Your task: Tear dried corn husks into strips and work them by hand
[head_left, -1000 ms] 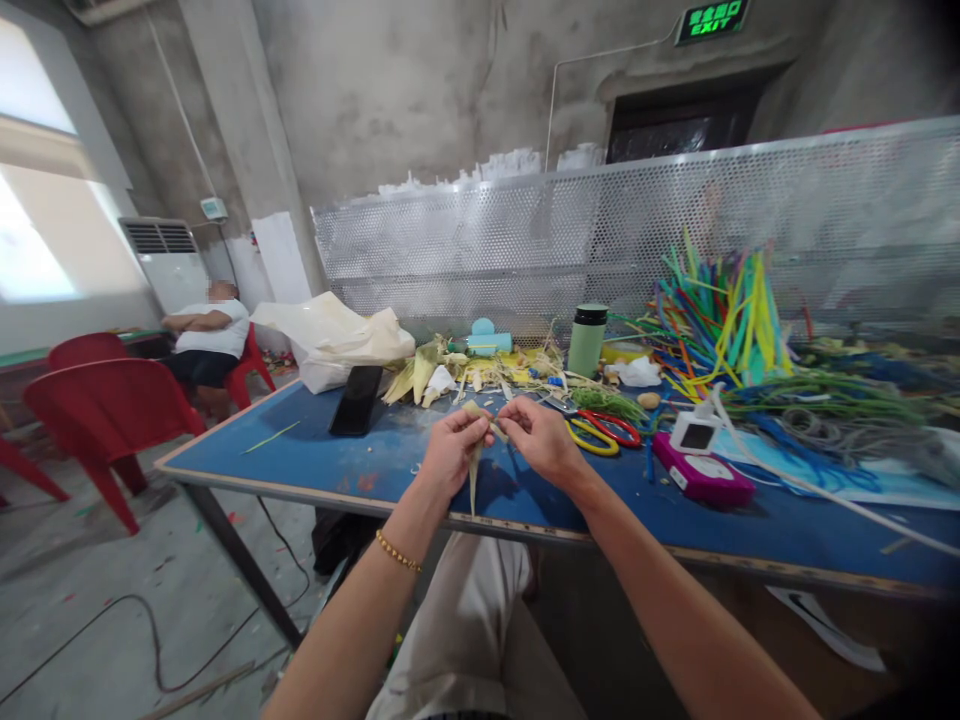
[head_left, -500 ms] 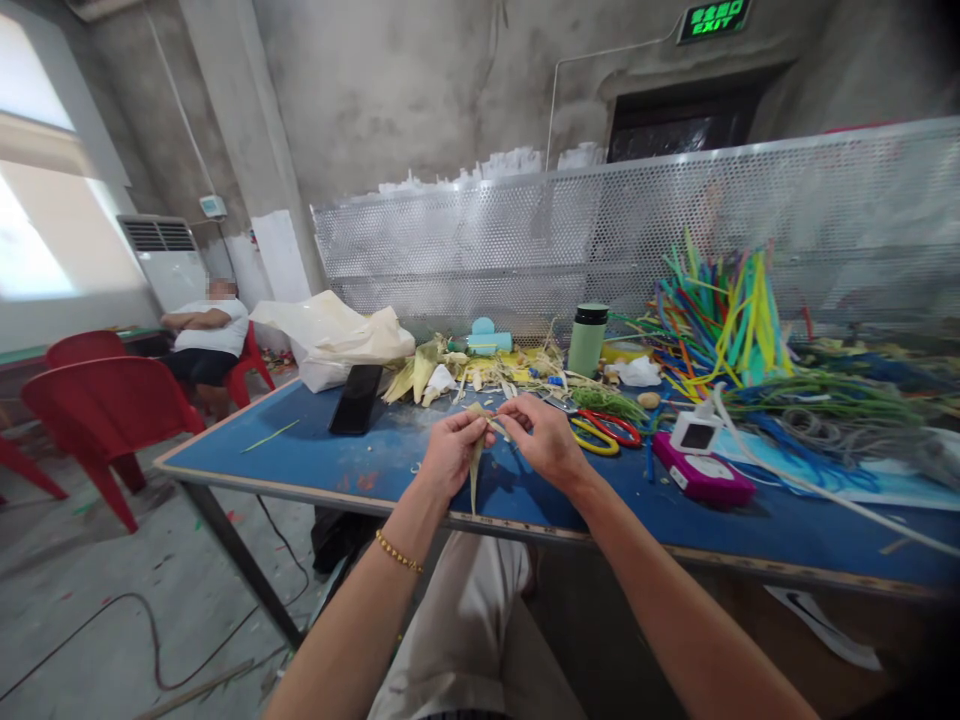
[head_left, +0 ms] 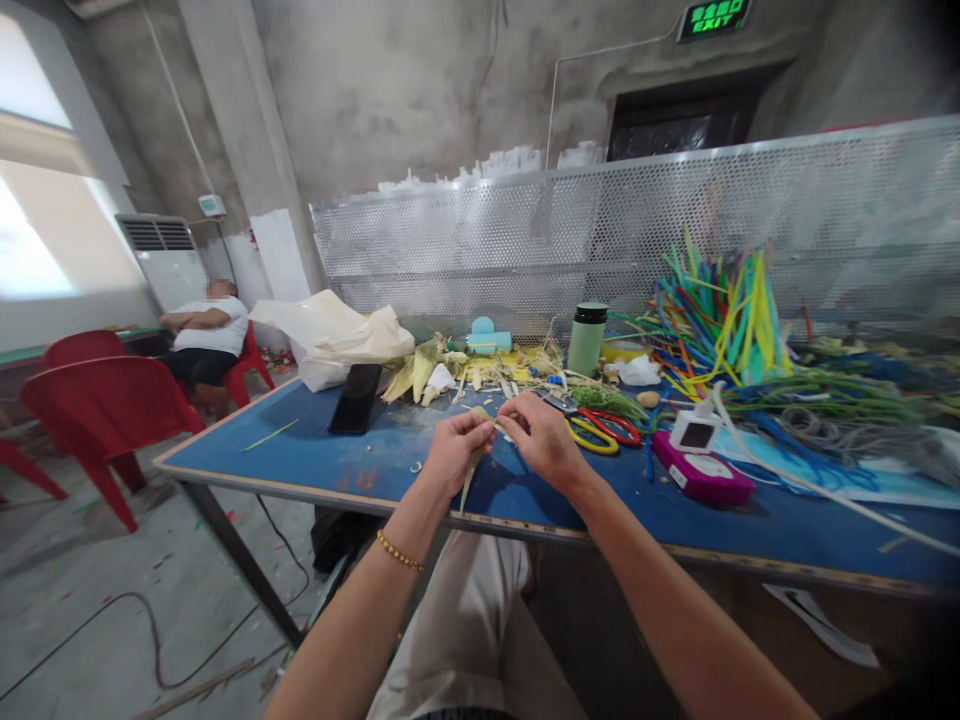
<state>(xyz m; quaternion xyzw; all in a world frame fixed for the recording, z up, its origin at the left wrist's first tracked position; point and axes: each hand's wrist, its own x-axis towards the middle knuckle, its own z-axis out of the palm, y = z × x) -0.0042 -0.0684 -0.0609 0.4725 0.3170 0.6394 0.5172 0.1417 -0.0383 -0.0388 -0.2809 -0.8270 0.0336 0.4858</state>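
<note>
My left hand (head_left: 455,452), with a beaded bracelet (head_left: 398,551) on its wrist, pinches a pale strip of corn husk (head_left: 470,474) near the front edge of the blue table (head_left: 300,468). The husk's pointed tail hangs down below the fingers, and a bit of it shows above them. My right hand (head_left: 541,436) is closed at the husk's upper end, thumb and fingertips pressed together on it beside my left fingertips. Exactly how the husk is folded between the fingers is too small to tell. Scissors (head_left: 596,436) with a yellow and a red handle lie just beyond my right hand.
A black phone (head_left: 355,398), a pale plastic bag (head_left: 337,340) and loose husks (head_left: 417,372) lie at the back left. Behind stands a green bottle (head_left: 586,340). To the right are a magenta box (head_left: 701,475), a white cable (head_left: 817,490) and coloured strips (head_left: 739,310).
The husk's hanging tail has swung slightly to the left, and my left hand has turned a little. My right fingertips have shifted slightly about the husk's upper end.
</note>
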